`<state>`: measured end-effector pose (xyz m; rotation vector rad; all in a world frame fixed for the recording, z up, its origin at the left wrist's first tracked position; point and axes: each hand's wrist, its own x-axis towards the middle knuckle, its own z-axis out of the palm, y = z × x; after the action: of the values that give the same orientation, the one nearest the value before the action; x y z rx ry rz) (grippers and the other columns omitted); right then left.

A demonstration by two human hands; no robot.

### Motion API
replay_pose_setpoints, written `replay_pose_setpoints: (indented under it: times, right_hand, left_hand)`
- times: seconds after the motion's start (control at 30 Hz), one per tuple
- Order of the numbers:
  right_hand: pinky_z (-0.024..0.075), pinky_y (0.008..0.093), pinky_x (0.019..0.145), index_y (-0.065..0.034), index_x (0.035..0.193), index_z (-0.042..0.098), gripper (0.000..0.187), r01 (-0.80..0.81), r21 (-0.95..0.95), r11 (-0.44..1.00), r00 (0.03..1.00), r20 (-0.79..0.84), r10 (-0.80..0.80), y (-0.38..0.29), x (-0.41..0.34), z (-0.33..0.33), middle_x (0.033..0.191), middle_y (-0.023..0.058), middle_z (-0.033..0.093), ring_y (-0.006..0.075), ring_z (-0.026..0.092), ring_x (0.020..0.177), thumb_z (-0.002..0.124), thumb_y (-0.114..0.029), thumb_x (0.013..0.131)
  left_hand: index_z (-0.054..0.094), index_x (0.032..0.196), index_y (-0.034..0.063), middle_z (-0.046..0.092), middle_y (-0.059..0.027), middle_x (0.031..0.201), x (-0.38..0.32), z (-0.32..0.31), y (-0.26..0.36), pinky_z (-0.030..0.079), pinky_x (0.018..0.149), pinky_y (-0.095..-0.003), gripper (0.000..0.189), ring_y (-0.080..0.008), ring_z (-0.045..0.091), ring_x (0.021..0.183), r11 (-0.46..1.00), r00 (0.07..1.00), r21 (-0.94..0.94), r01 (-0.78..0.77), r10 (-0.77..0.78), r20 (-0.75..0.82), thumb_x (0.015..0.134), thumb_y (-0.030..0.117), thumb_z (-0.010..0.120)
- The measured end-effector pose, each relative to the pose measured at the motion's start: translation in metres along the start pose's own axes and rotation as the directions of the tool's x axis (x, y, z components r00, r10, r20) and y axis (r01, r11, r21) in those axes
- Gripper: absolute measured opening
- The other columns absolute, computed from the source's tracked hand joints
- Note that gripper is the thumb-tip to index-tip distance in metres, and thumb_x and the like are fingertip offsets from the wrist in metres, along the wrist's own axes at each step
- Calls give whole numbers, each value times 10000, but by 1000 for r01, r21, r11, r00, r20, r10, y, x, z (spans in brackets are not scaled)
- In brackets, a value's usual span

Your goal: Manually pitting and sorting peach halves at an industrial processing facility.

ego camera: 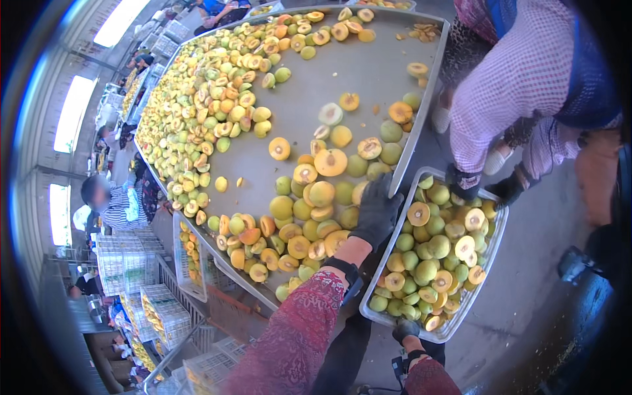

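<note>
My left hand (pixel 377 212), in a dark glove, lies over the near right rim of a large metal sorting table (pixel 316 74). Its fingers are beside halved yellow-green stone fruit (pixel 331 163), and their grip on the rim is unclear. My right hand (pixel 407 330), also gloved, grips the near end of a pale plastic crate (pixel 368 301). Cut and whole-looking stone fruit (pixel 434 256) fills that crate, which is beside the table's right edge. At the crate's far end are a co-worker's two dark-gloved hands (pixel 463 183), one at each corner.
A co-worker in a checked garment (pixel 513 74) bends over the crate's far end. Heaped fruit (pixel 197 103) covers the table's left side. Another fruit crate (pixel 190 256) stands by the table's lower left edge. Stacked white crates (pixel 123 261) and more people are farther left.
</note>
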<state>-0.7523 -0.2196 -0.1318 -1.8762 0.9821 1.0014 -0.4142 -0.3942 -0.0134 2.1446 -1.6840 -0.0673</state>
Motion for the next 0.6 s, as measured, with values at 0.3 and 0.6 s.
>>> replay_pose_setpoints:
  times: [0.3,0.6]
  right_hand:
    - [472,396,893,-155,1007,672,305,-63,22,998,998,27,62,-10,3,2,1087,120,649,305,606,1031,567,-209,726]
    - [479,410,872,-167,1030,655,288,-55,22,998,987,-148,57,-12,-5,-27,1044,123,664,310,624,1000,553,-259,776]
  left_hand:
    - [645,1054,120,419,-224,1348,-3,2,-17,290,1055,-483,228,-398,387,1258,998,999,48,38,-39,18,855,193,563]
    - [501,1276,171,373,-234,1351,-49,15,-44,290,1038,-519,428,-411,357,1261,986,995,139,-91,85,51,851,122,505]
